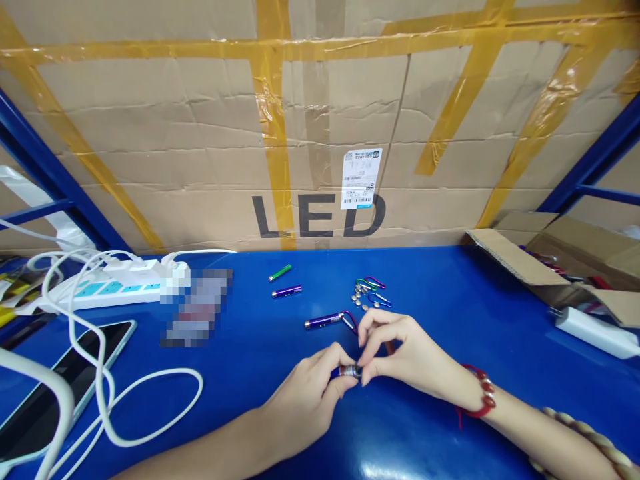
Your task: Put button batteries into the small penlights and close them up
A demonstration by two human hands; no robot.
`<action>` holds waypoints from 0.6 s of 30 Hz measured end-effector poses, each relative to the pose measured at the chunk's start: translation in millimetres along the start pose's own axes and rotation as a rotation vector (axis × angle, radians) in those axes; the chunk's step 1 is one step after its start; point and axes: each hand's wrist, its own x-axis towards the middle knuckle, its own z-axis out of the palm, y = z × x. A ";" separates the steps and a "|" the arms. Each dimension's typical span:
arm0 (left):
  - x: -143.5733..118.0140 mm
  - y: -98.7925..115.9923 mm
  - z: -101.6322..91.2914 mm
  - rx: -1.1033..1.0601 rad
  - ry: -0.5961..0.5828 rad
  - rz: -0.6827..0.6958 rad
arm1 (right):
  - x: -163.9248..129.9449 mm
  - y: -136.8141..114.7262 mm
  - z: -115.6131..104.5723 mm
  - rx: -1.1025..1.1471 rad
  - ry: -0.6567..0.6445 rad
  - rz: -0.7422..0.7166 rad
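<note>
My left hand (320,387) is closed around a short blue mini flashlight (345,372), its silvery end pointing right. Thumb and fingers of my right hand (390,347) pinch at that end; whatever small piece lies between them is hidden. Just beyond my hands lies a purple mini flashlight (324,321) with a dark red carabiner clip (349,321) at its end. Farther back are another purple flashlight (287,291) and a green one (280,273). Several button cells (358,293) lie beside loose carabiner clips (381,301) in blue, green and purple-pink.
At left, a white power strip (135,280) trails looping cables (195,400) over a phone or tablet (45,400). A blurred-out flat item (200,310) lies nearby. An open cardboard box (530,267) and a white block (597,331) stand right. A taped carton (200,147) walls the back.
</note>
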 end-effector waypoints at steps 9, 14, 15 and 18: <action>0.1 -8.2 1.6 0.289 0.207 0.357 | -3.8 -3.3 7.9 0.274 -0.047 0.174; 2.7 -9.0 1.0 0.405 0.303 0.512 | -3.2 -6.4 9.3 0.404 -0.127 0.327; 3.2 -9.1 1.1 0.414 0.321 0.543 | -2.9 -6.9 9.1 0.428 -0.138 0.364; 4.1 -9.6 1.2 0.420 0.351 0.571 | -2.2 -7.3 8.1 0.493 -0.156 0.445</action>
